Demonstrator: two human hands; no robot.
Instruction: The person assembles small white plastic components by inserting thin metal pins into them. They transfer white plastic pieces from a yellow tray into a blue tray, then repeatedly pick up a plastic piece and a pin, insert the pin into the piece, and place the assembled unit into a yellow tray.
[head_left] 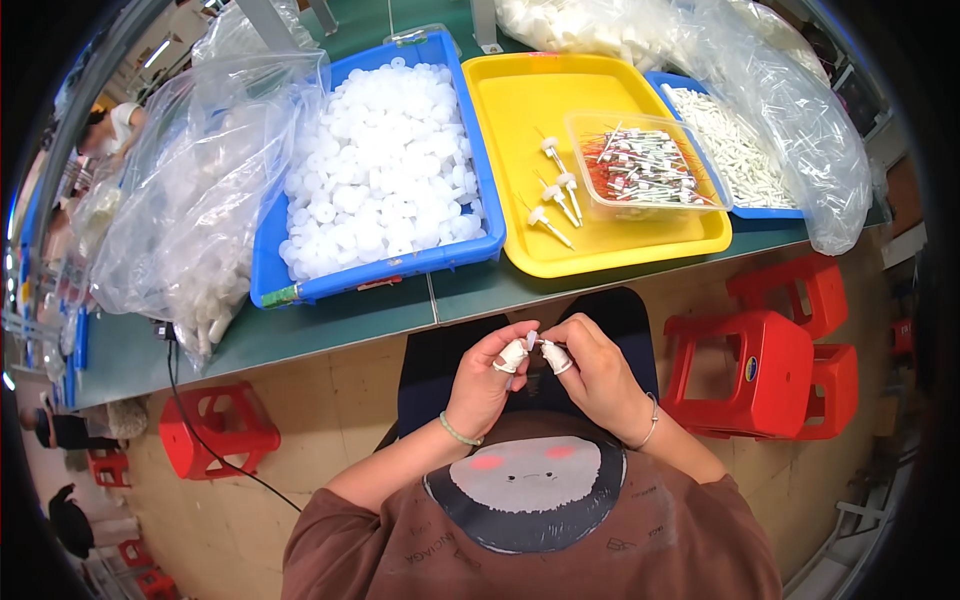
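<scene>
My left hand [482,383] and my right hand [600,372] meet in front of my chest, below the table's front edge. White wrapping covers both thumbs. Between the fingertips of my left hand is a small translucent white plastic piece [531,340]. The fingers of my right hand are pinched together close beside it; what they grip is too small and hidden to make out. On the yellow tray [500,100] lie several white plastic discs with thin stems [548,222]. A clear plastic box [600,207] there holds many thin white-and-red parts with wire ends [645,165].
A blue bin [265,265] of white plastic discs [380,160] stands left of the tray. Right of it is a blue tray [765,213] of short white tubes [730,145]. Clear bags [190,180] flank them on the green table [460,300]. Red stools [745,370] and a black cable [195,435] are below.
</scene>
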